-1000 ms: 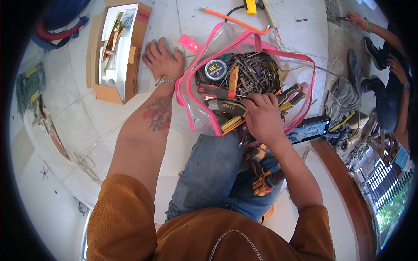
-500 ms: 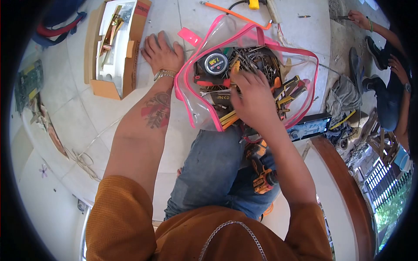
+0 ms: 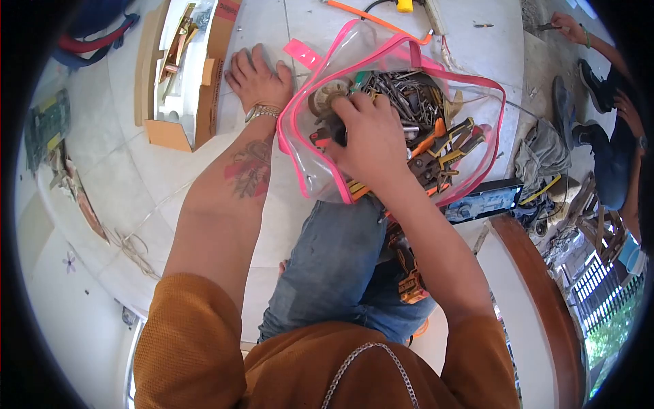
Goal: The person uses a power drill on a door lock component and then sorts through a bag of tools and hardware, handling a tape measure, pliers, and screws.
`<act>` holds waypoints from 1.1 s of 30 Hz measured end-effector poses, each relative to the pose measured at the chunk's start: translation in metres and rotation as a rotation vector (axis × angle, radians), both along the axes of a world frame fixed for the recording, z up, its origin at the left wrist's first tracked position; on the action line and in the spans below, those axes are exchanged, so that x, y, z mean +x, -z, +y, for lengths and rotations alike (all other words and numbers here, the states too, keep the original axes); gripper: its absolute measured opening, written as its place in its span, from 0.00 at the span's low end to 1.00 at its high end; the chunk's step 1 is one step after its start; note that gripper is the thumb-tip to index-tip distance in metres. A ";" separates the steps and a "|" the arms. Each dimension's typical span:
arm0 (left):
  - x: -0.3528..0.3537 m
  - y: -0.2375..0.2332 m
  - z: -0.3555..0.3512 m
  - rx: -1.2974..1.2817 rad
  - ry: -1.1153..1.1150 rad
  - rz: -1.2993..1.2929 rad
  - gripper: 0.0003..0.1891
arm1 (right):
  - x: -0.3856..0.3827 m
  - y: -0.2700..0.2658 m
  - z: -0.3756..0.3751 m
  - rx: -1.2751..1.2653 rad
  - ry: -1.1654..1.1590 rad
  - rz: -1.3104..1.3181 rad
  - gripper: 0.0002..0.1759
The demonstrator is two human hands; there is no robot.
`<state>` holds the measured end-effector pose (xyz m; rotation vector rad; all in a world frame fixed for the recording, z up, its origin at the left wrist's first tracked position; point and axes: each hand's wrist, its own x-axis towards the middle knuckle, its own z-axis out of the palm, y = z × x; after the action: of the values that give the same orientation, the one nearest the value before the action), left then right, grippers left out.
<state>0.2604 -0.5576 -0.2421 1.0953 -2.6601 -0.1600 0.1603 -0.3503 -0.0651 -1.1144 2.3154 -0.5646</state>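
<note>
My left hand (image 3: pixel 259 78) lies flat on the tiled floor with fingers spread, between an open cardboard box and a clear plastic bag with pink trim (image 3: pixel 291 129). My right hand (image 3: pixel 371 133) is inside the bag, fingers curled down over a dark object that they mostly cover. Just beyond its fingertips is a round, dull disc-like thing (image 3: pixel 327 99). Loose screws and bits (image 3: pixel 405 95) fill the bag's far side. Yellow-and-black hand tools (image 3: pixel 453 146) and an orange-handled tool (image 3: pixel 428 144) lie to the right of my hand.
The cardboard box (image 3: pixel 214 75) holds brass-coloured parts (image 3: pixel 178 41). An orange bar (image 3: pixel 378 22) lies beyond the bag. A cordless drill (image 3: pixel 410 279) is by my leg. At right, another person's hand (image 3: pixel 569 28) holds a tool. A blue-and-black case (image 3: pixel 480 201) sits beside the bag.
My right hand has moved left within the bag, towards where the tape measure showed. The tape measure's labelled face is no longer visible. My left hand stays on the floor.
</note>
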 end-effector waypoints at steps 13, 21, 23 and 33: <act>-0.003 -0.004 0.004 0.007 -0.011 -0.009 0.35 | 0.032 -0.005 0.040 -0.051 -0.032 -0.025 0.22; -0.002 -0.004 0.002 0.003 -0.004 -0.013 0.35 | -0.015 0.048 0.023 0.165 0.164 0.316 0.21; -0.001 -0.002 0.001 0.001 -0.006 -0.017 0.35 | -0.015 0.049 0.016 0.166 0.208 0.269 0.19; -0.001 0.001 0.002 -0.013 0.002 -0.012 0.35 | 0.017 0.039 0.017 0.034 0.391 0.103 0.07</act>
<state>0.2591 -0.5558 -0.2429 1.0929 -2.6694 -0.1360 0.1776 -0.3332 -0.1036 -0.6883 2.6425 -0.6165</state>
